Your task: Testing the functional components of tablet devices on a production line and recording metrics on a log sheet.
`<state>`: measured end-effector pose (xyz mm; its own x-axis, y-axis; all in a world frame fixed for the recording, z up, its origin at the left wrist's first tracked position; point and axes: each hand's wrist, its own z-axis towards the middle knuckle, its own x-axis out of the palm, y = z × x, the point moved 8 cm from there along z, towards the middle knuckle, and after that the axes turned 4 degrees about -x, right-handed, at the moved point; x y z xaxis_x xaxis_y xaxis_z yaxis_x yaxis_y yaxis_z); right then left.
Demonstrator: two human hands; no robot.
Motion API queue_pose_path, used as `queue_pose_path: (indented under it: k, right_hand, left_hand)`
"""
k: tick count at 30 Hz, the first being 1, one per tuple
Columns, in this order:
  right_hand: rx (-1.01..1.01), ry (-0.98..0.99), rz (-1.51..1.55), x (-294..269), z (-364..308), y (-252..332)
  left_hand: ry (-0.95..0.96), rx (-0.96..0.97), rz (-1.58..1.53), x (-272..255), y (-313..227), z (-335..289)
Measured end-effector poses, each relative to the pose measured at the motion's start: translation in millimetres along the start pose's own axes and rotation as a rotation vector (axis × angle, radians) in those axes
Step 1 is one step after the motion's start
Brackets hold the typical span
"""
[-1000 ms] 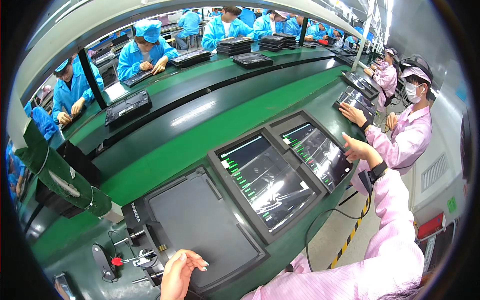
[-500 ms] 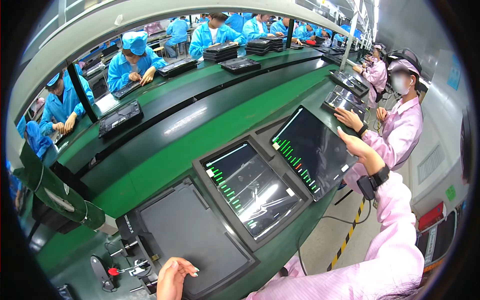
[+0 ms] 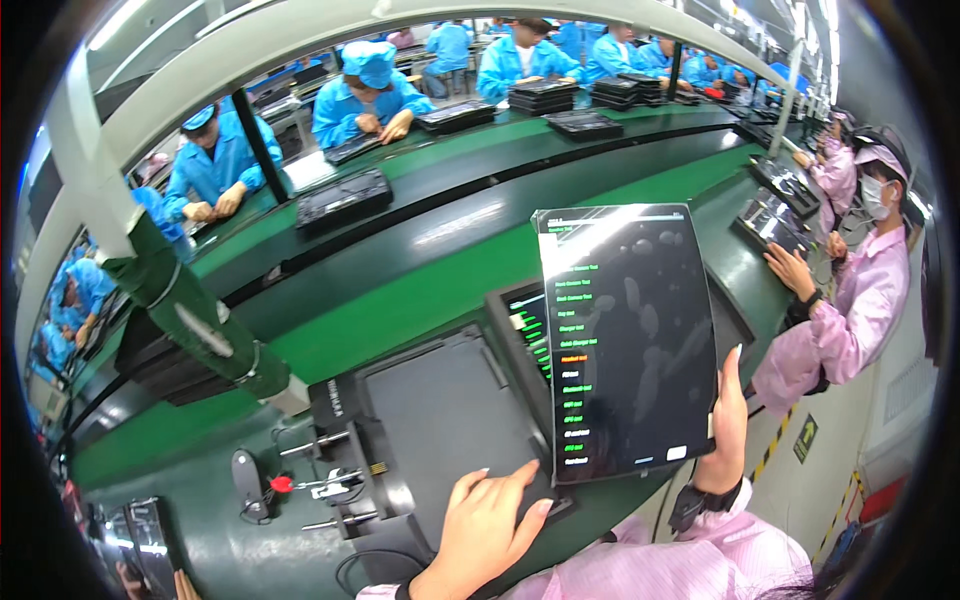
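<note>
My right hand (image 3: 732,425) grips a tablet (image 3: 635,350) by its right edge, thumb along the side, and holds it up with its lit screen toward me. The screen is black with a column of mostly green lines and one orange line. My left hand (image 3: 488,525) is open, fingers stretched out over the lower edge of a black test fixture (image 3: 440,390) with a flat grey bed. Nothing is in that hand. Behind the raised tablet, a second lit tablet (image 3: 530,325) shows only a strip; it lies in a black tray (image 3: 733,315).
Metal rods and a connector (image 3: 335,488) sit at the fixture's left, near a black mouse-like device (image 3: 248,478). A green-wrapped post (image 3: 205,315) rises at left. Co-workers sit across the conveyor; one person in pink (image 3: 850,280) works at right. Tablets (image 3: 135,540) lie at lower left.
My right hand has lifted the tablet off the tray, bringing it upright and nearer to me. My left hand has come further over the fixture, fingers now spread. The view has swung left.
</note>
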<state>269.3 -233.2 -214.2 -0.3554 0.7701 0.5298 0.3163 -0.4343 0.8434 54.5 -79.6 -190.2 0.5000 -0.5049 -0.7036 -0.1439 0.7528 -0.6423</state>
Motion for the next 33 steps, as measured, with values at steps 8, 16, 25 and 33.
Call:
queue_pose_path:
  k: [8,16,25,33]
  right_hand:
    - [0.032,0.159,0.125,33.6,-10.2,-42.0]
    - [0.072,0.101,0.255,34.0,-6.0,-61.4]
    - [0.248,-0.009,0.295,38.1,-24.2,-79.7]
    - [0.2,0.358,0.365,49.1,-20.2,-93.4]
  left_hand:
    - [-0.153,0.117,0.127,-11.0,16.5,-15.6]
    - [-0.231,0.047,0.047,-4.6,25.7,-5.5]
    - [0.377,-0.197,-0.937,92.7,19.1,4.8]
    - [0.366,-0.203,-0.977,73.4,12.8,-5.0]
